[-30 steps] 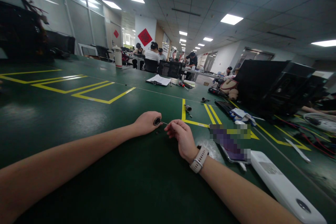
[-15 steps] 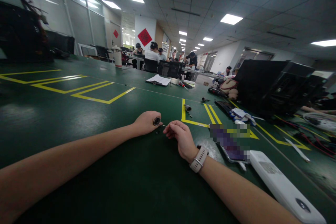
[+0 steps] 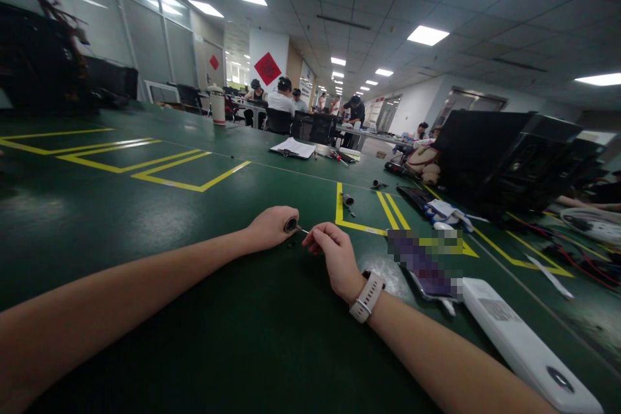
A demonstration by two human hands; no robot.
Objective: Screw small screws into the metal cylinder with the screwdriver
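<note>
My left hand (image 3: pixel 270 228) is closed round a small round metal part (image 3: pixel 290 225), whose dark ringed opening faces me. Pinched in the fingers of my right hand (image 3: pixel 336 257) is a thin metal rod (image 3: pixel 304 231); its far end meets the edge of the round part, and its near end is hidden by the fingers. Under the hands, a tiny dark piece (image 3: pixel 291 246) lies on the green table (image 3: pixel 233 323). Beyond my right hand, a similar metal cylinder (image 3: pixel 348 200) rests inside the yellow tape, with small bits (image 3: pixel 352 214) beside it.
To the right lie a phone (image 3: pixel 427 272), a long white device (image 3: pixel 524 343) and a glove (image 3: pixel 446 212). A clipboard (image 3: pixel 294 147), a red screwdriver (image 3: pixel 337 156) and a cup (image 3: pixel 218 107) stand or lie farther back. Black equipment (image 3: pixel 504 155) borders the right side.
Both hands keep nearly the same place and grip. The right hand and its watch have shifted very slightly, and the round part has turned a little in the left hand.
</note>
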